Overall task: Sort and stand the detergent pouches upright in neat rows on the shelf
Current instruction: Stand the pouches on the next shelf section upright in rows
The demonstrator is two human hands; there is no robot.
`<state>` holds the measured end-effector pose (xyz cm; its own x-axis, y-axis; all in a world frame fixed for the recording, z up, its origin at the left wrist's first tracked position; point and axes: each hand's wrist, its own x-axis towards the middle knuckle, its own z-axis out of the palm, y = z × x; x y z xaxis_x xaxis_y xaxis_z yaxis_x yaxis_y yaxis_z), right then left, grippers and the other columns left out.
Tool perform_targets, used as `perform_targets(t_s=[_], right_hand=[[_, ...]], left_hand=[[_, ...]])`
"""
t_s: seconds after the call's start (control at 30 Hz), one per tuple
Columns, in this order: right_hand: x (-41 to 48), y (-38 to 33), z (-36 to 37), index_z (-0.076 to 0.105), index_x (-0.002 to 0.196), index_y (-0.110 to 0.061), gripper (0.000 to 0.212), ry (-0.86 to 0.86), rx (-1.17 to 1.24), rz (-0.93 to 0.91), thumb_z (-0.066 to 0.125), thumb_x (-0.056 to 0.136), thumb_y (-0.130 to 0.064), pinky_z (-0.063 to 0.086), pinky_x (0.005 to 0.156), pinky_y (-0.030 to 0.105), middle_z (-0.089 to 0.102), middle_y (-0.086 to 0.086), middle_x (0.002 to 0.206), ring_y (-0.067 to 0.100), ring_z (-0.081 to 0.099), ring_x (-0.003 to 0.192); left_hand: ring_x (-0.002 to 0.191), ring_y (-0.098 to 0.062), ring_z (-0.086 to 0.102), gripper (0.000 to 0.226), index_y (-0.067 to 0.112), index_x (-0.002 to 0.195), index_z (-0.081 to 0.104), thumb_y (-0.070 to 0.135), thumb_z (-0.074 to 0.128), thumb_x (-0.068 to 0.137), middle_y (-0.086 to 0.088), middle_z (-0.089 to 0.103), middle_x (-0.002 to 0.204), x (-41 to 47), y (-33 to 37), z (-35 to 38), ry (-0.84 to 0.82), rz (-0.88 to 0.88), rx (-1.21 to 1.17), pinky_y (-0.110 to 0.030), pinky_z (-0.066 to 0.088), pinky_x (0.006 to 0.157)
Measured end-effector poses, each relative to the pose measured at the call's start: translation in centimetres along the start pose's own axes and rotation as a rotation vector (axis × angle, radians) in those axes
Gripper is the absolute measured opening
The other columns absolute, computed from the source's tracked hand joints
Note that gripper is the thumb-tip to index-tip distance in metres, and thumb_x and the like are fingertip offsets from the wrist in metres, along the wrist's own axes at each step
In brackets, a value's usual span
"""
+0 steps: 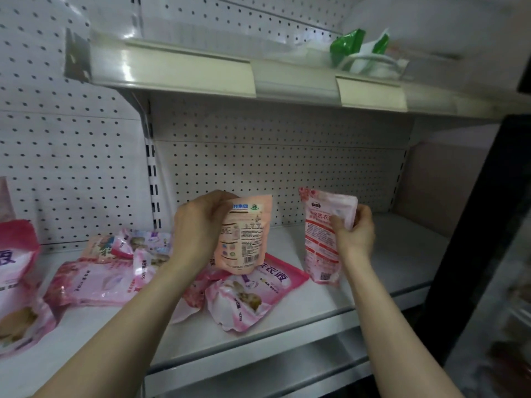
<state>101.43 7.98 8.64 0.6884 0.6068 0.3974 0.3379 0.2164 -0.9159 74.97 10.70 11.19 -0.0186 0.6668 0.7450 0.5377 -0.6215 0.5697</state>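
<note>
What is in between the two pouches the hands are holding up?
Nothing is held there. In the head view, the gap between the peach pouch and the pink pouch shows only the pegboard back wall and bare shelf.

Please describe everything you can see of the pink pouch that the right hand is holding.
The pink pouch is a soft, glossy plastic bag, pale at the top and deeper pink with white print lower down. It stands upright, leaning slightly, its bottom on the white shelf, right of the pile of lying pouches. The right hand grips its upper right edge, bending that corner. Nothing else touches it.
</note>
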Motion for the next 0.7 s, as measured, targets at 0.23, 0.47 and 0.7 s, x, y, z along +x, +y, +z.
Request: perform_targets(t_s=[0.23,0.47,0.7], right_hand=[[-3.2,-3.0,-0.5,0.046,0.14,-0.007,0.049,0.203,-0.476,-0.682,0.059,0.093,-0.013,0.038,0.106,0.042,0.052,0.016,0.137,0.03,0.046,0.128],[-5.3,-5.0,0.9,0.06,0.097,-0.021,0.019,-0.39,-0.084,-0.339,0.075,0.085,-0.019,0.053,0.066,0.025,0.073,-0.007,0.087,0.0,0.067,0.074],[-3.4,-4.0,-2.2,0.061,0.091,-0.022,0.01,0.028,-0.36,-0.401,0.07,0.085,-0.023,0.056,0.073,0.043,0.075,-0.004,0.085,0.026,0.071,0.08]], left_hand=[[0.075,0.006,0.065,0.015,0.026,0.094,0.074,0.017,0.062,0.091,0.021,0.071,0.079,0.4,1.5,1.2,-0.091,0.035,-0.208,-0.017,0.051,0.064],[0.085,0.004,0.065,0.02,0.034,0.106,0.065,0.022,0.065,0.089,0.021,0.069,0.095,-0.6,2.5,2.9,-0.19,0.023,-0.365,-0.016,0.052,0.071],[0.108,-0.025,0.062,0.047,0.018,0.128,0.053,0.034,0.066,0.086,-0.004,0.063,0.124,-5.9,0.7,6.0,-0.713,-0.028,0.312,-0.036,0.05,0.087]])
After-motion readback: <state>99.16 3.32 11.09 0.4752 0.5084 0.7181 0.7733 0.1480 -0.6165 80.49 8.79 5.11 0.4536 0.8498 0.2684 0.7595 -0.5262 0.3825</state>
